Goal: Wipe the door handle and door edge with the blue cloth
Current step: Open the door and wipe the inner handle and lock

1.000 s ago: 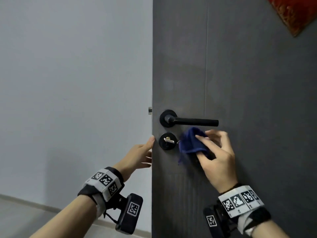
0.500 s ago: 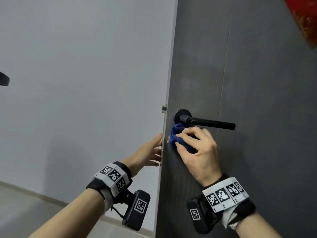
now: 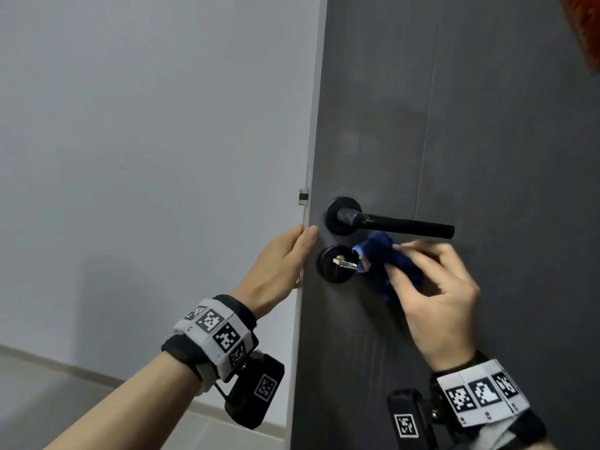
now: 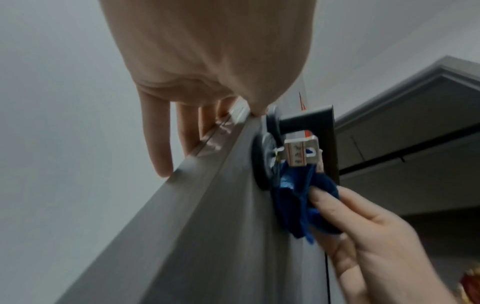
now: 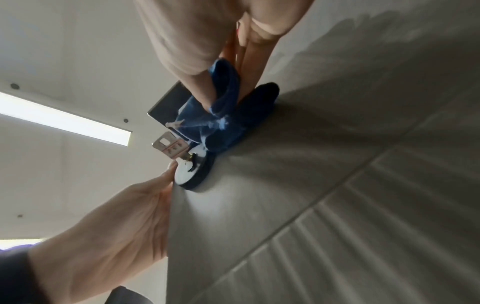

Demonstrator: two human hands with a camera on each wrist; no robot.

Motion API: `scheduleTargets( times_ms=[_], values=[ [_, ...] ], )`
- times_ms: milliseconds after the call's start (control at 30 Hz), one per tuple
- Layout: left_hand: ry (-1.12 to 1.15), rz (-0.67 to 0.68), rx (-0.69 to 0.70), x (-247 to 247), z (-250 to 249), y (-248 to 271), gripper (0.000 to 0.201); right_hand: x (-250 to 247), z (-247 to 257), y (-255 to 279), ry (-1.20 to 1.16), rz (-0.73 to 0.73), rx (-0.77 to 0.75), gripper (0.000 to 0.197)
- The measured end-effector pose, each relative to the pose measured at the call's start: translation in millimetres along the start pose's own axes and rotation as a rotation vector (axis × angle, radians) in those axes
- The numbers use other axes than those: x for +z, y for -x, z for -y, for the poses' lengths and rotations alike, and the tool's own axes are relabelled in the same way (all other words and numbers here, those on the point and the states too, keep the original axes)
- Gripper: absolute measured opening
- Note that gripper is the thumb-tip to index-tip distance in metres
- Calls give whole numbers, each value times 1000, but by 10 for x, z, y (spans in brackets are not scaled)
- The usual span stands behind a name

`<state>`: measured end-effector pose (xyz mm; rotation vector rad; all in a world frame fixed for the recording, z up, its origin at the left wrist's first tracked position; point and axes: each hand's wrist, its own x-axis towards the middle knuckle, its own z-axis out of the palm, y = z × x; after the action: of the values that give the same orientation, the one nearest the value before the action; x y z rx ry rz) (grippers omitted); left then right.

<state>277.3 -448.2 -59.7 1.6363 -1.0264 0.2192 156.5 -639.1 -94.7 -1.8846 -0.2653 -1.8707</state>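
The dark grey door carries a black lever handle (image 3: pixel 389 222) with a round lock plate (image 3: pixel 336 264) and a key (image 3: pixel 345 263) below it. My right hand (image 3: pixel 402 258) pinches the bunched blue cloth (image 3: pixel 383 254) between thumb and fingers. It presses the cloth on the door face just right of the key, under the lever. My left hand (image 3: pixel 292 251) holds the door edge (image 3: pixel 306 157) beside the lock, thumb on the front face, fingers behind. In the left wrist view those fingers (image 4: pixel 161 144) lie along the edge (image 4: pixel 155 216), near the cloth (image 4: pixel 291 201).
A pale wall fills the left, with grey floor and a skirting at the bottom left. The latch (image 3: pixel 304 197) sticks out of the door edge above my left thumb. A red decoration (image 3: pixel 584 27) hangs at the door's top right.
My right hand has slid the cloth rightward off the lock plate, uncovering the key. My left hand has moved up the edge, its thumb now lying on the door's front face.
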Motion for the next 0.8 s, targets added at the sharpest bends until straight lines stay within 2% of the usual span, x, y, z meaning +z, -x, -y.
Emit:
scheduleTargets(
  times_ms=[200,400,533,733,800],
  values=[
    [76,91,-100,-78,-3,-18,60,253,48,328,-75,156,-31,30],
    [105,98,-151,-106,-15,-52,49,448,-61,387,-12,19,-41,21],
    [95,120,-155,-141,2,-105,49,512,-99,336,-27,-5,-33,19],
    [97,135,-167,-193,166,-292,47,607,-161,238,-137,48,114,11],
    [108,187,-202,-266,199,-387,48,638,-117,223,-156,60,196,10]
  ],
)
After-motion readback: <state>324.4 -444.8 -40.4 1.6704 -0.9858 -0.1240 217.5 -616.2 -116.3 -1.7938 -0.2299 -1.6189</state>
